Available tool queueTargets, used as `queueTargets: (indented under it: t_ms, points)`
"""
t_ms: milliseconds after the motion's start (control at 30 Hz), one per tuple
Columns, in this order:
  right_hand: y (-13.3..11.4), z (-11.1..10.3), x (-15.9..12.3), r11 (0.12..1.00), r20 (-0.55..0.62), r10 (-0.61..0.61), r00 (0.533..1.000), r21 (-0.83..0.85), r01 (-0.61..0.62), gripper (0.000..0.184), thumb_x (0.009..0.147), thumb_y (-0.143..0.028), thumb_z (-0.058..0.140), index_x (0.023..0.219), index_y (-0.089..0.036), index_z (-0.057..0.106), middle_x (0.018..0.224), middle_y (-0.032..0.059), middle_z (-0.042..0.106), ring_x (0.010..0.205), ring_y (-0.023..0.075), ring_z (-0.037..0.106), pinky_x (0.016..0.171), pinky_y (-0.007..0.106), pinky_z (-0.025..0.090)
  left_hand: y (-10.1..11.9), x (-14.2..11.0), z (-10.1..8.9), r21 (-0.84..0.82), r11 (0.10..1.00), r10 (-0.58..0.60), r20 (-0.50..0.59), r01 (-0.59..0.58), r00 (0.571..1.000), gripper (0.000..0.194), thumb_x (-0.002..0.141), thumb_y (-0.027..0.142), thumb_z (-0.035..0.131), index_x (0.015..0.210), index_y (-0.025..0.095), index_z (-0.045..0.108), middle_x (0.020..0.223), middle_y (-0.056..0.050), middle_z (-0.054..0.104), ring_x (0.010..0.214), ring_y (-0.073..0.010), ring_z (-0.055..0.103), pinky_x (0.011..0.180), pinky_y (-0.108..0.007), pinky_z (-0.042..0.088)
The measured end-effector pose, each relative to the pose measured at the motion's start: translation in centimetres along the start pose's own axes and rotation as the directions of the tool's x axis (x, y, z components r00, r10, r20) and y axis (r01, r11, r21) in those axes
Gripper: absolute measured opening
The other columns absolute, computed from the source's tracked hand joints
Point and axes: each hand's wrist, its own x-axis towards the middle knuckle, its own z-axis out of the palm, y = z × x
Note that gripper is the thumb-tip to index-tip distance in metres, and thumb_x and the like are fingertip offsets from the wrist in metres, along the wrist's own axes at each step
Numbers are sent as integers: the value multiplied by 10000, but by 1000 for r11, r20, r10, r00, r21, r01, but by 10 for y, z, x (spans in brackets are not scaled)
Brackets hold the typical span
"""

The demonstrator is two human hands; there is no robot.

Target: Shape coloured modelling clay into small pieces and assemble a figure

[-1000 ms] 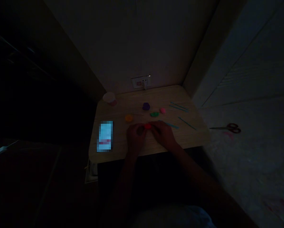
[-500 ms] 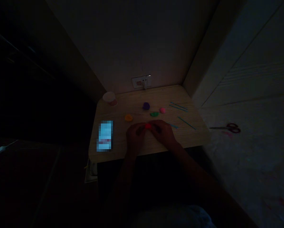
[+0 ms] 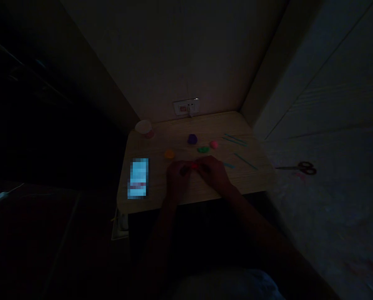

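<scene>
In dim light, a small red lump of modelling clay [image 3: 194, 166] sits between my two hands. My left hand [image 3: 178, 177] pinches it from the left, and my right hand [image 3: 213, 171] has its fingers closed on the other side. Much of the lump is covered by fingertips. Just beyond them lie a green piece of clay [image 3: 203, 149], a pink ball [image 3: 214, 144], a purple lump [image 3: 192, 139] and an orange lump [image 3: 169, 154]. A thin blue stick [image 3: 228, 165] lies beside my right hand, partly hidden by it.
The small wooden table [image 3: 161, 198] carries a lit phone [image 3: 138, 179] at left, a paper cup [image 3: 144, 127] at the back left, and several thin sticks [image 3: 234, 140] at right. A wall socket [image 3: 185, 107] is behind. Scissors [image 3: 302, 168] lie off to the right, beyond the table.
Less of the red clay shows between my fingertips, and it looks flatter. Both hands stay in nearly the same place.
</scene>
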Motion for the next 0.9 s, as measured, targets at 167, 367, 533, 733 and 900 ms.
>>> queueTargets:
  t_ms: [167, 367, 533, 733, 900]
  points:
    - [1, -1, 2, 1000, 31, 0, 1000, -9, 1, 107, 938, -177, 716, 1027, -218, 759, 1032, 97, 790, 986, 274, 706, 899, 416, 555, -2, 4, -1, 34, 998, 47, 29, -48, 998, 115, 854, 152, 773, 935, 231, 749, 989, -45, 801, 980, -264, 720, 955, -453, 556]
    - [2, -5, 6, 1000, 69, -22, 997, 9, 21, 51, 937, -189, 722, 959, -229, 746, 971, 77, 773, 950, 262, 694, 870, 398, 550, -3, 5, -4, 52, 995, 80, 81, -84, 993, 136, 857, 131, 761, 942, 238, 753, 1010, -44, 805, 981, -258, 718, 962, -442, 553]
    - [1, -6, 6, 1000, 80, -26, 996, -1, 26, 36, 942, -188, 719, 947, -223, 726, 965, 79, 759, 952, 266, 676, 873, 396, 533, -3, 5, -3, 61, 994, 89, 99, -95, 991, 145, 868, 144, 759, 980, 236, 763, 1035, -48, 806, 998, -262, 717, 974, -448, 542]
    - [2, -5, 7, 999, 84, -30, 996, -35, 33, 30, 944, -200, 721, 931, -225, 711, 935, 69, 741, 938, 259, 651, 847, 377, 523, -4, 5, -3, 29, 993, 109, 87, -112, 990, 111, 868, 162, 762, 954, 232, 756, 1025, -51, 805, 986, -262, 721, 980, -452, 543]
    - [4, -6, 6, 999, 55, -44, 998, 30, 42, 69, 925, -193, 729, 988, -224, 723, 991, 77, 761, 983, 269, 672, 882, 401, 537, -3, 2, -5, -20, 992, 125, 59, -124, 990, 118, 875, 143, 743, 954, 230, 749, 1056, -61, 802, 1032, -259, 723, 995, -453, 557]
